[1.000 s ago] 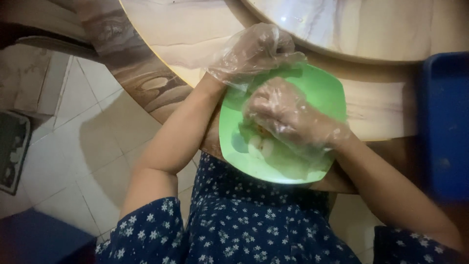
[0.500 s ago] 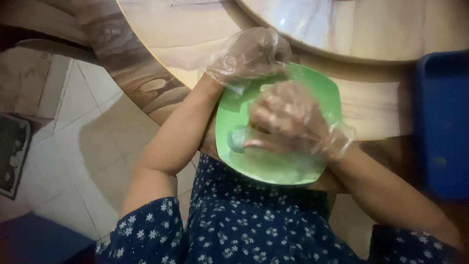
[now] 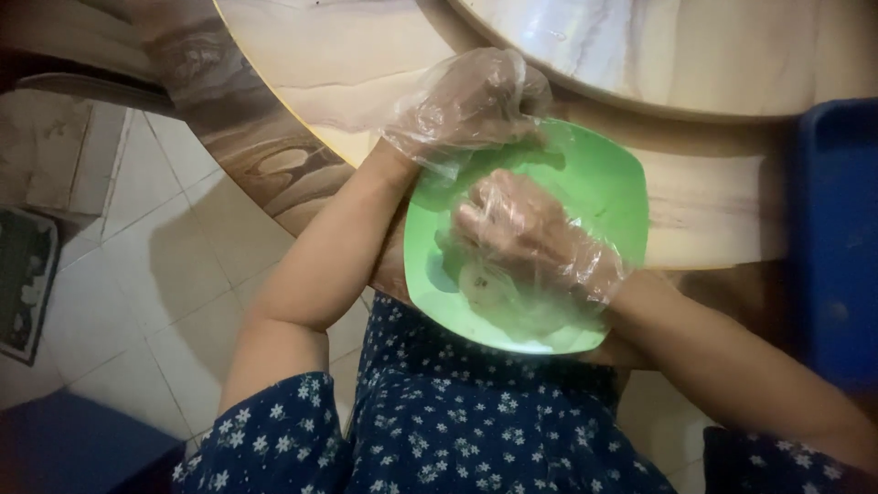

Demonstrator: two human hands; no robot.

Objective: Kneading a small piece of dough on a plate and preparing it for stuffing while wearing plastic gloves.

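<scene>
While the gloved left hand (image 3: 471, 105) grips the square green plastic plate's (image 3: 613, 183) rim, the gloved right hand (image 3: 526, 238), fingers curled, should press the pale dough lump (image 3: 480, 284) gently, keeping the plate steady.

Green plate (image 3: 604, 183), clear gloves, navy white-flowered dress (image 3: 476, 430), beige marbled table (image 3: 329, 64), blue tray (image 3: 837, 238).

No packages, labels, signs or screens can be seen in the head view.
</scene>
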